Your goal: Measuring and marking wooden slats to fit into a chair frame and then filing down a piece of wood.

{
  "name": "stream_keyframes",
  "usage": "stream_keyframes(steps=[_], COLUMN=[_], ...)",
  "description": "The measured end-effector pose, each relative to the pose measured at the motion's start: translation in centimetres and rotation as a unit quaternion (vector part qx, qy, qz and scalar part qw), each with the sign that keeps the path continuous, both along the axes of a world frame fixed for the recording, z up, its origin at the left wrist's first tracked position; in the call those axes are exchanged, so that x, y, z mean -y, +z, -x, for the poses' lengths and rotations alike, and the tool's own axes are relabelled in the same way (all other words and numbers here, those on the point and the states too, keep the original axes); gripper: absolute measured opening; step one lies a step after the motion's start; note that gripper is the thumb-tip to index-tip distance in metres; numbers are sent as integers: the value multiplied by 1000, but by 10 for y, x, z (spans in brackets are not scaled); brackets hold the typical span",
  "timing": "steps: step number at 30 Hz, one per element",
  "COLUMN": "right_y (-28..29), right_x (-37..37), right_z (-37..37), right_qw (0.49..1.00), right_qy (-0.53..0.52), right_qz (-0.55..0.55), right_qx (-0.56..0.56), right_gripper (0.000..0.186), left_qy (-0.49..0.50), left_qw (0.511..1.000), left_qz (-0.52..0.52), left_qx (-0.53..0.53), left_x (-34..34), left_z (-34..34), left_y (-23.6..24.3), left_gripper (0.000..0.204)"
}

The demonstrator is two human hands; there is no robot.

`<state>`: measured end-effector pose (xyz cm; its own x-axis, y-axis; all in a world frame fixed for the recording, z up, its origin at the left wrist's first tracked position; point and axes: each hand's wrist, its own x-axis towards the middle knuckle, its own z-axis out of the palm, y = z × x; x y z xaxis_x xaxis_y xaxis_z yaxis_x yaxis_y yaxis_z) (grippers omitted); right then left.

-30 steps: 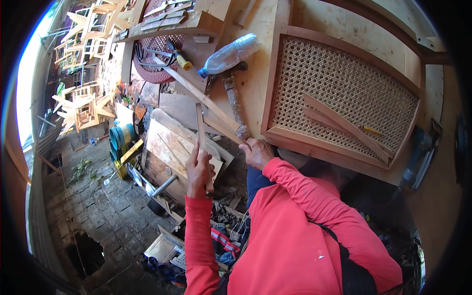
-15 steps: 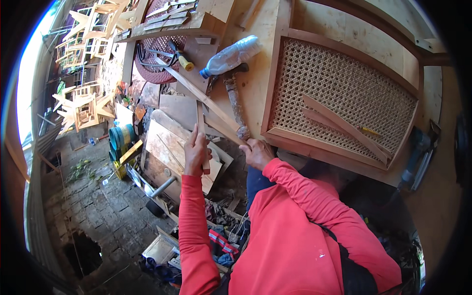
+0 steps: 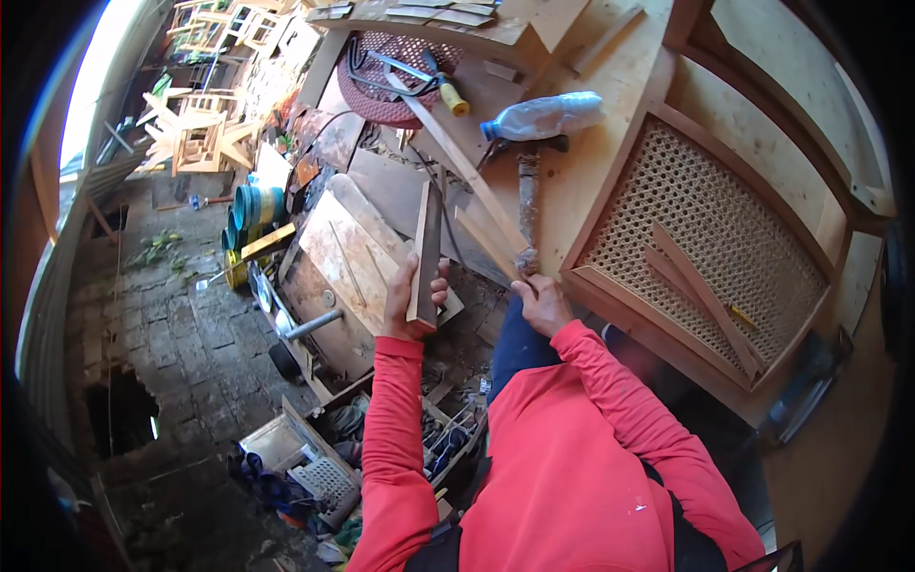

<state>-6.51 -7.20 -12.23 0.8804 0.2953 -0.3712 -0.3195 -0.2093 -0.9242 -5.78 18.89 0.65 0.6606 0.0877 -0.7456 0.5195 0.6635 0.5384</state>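
My left hand (image 3: 403,297) is closed round a short wooden batten (image 3: 424,243), held upright in the picture. My right hand (image 3: 541,301) is closed on the lower end of a narrow wooden strip (image 3: 481,238), just below the wrapped handle of a hammer (image 3: 528,200). A longer pale strip (image 3: 467,167) runs diagonally beside it toward a round red woven surface (image 3: 372,95), where a hacksaw and a yellow-handled tool (image 3: 456,100) lie. A clear plastic bottle (image 3: 548,116) with a blue cap lies across the hammer's head.
A framed cane panel (image 3: 705,210) with loose slats (image 3: 705,310) lies right. Boards on a wheeled frame (image 3: 353,276) are below-left. Teal buckets (image 3: 250,210) and wooden frames (image 3: 200,133) stand beyond. The brick floor (image 3: 162,315) has a hole (image 3: 114,410).
My left hand has turned the batten, now showing a wider side, and moved upward and right in the picture. The view has shifted, so the bench items sit farther right.
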Motion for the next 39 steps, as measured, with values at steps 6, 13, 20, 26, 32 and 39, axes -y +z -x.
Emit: stream_keyframes(steps=[6,13,20,26,32,39], right_y=[-14,-29,-21,-4,8,14], right_x=[-9,-18,-16,-10,-9,-8], right_z=[-2,4,2,0,-1,0], right_qw=[992,995,992,997,998,996], right_qy=[56,23,15,-11,-19,-19], right_qz=[-76,-61,-67,-27,-14,-14], right_qx=[-79,-74,-108,-75,-62,-91], right_gripper=[39,40,41,37,36,36], left_qy=[-2,16,33,-117,-264,-270], left_qw=[990,999,994,961,854,845], left_qz=[102,28,86,-246,-448,-455], left_qx=[99,39,52,-40,5,-82], left_x=[-1,29,44,53,59,51], left_z=[28,8,-1,-22,-30,-35], left_y=[-7,-6,-5,18,34,29], left_gripper=[51,47,37,48,62,63])
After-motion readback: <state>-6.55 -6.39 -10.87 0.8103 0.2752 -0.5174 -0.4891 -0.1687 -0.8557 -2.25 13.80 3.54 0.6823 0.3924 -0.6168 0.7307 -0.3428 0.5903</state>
